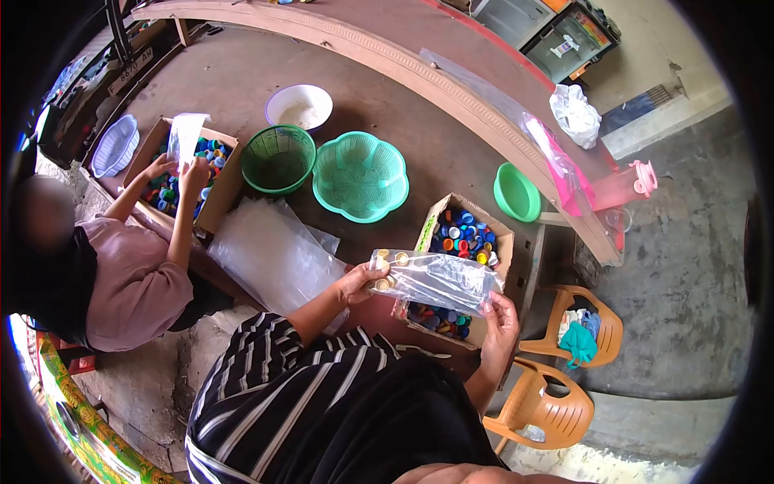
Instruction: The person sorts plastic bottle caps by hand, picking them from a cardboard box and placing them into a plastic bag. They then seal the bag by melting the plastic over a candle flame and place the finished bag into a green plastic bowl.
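A clear plastic bag [443, 280] is stretched between my two hands, above a cardboard box [505, 239] of colourful bottle caps [461, 234]. My left hand [359, 285] is closed on the bag's left end, where several yellowish caps [400, 259] lie inside. At the bag's other end, my right hand [501, 324] pinches the edge between thumb and fingers. The bag hides the middle of the box. Loose plastic sheets or bags [270, 254] lie in a pile to the left of my left hand.
A co-worker [137, 274] at left holds a plastic bag [188, 135] over another cap-filled box [224, 173]. Beyond stand a dark green basket [278, 161], a turquoise basket [360, 177], a white bowl [300, 107] and a green basin [517, 192]. Orange chairs [556, 403] are at right.
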`<action>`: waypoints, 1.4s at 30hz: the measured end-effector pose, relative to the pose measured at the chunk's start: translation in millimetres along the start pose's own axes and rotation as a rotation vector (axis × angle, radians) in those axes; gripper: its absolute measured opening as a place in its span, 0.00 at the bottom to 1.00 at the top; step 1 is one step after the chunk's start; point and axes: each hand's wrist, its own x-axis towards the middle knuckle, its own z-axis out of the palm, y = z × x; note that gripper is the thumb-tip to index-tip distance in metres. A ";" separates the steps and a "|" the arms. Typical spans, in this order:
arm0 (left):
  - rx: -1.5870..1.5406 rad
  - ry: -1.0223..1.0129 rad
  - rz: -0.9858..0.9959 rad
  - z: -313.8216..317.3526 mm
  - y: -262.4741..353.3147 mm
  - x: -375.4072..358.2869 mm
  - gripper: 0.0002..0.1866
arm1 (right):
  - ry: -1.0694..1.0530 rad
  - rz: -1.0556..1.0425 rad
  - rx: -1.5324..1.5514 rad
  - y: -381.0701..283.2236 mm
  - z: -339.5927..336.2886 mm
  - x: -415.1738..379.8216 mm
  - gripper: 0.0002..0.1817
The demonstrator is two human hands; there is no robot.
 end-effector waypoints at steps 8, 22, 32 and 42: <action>-0.027 0.011 -0.008 6.4 1.0 0.4 0.21 | 0.102 0.038 -0.023 4.3 -4.8 -7.3 0.10; 0.026 -0.086 -0.018 2.4 1.4 4.4 0.22 | 0.180 0.070 0.008 36.5 -26.5 -11.5 0.10; 0.069 -0.141 -0.072 29.6 18.2 -6.6 0.31 | 0.209 0.087 0.029 41.9 -31.9 -11.7 0.09; 0.136 -0.180 -0.057 29.1 22.4 -4.0 0.35 | 0.211 0.090 0.046 53.0 -38.4 -15.6 0.10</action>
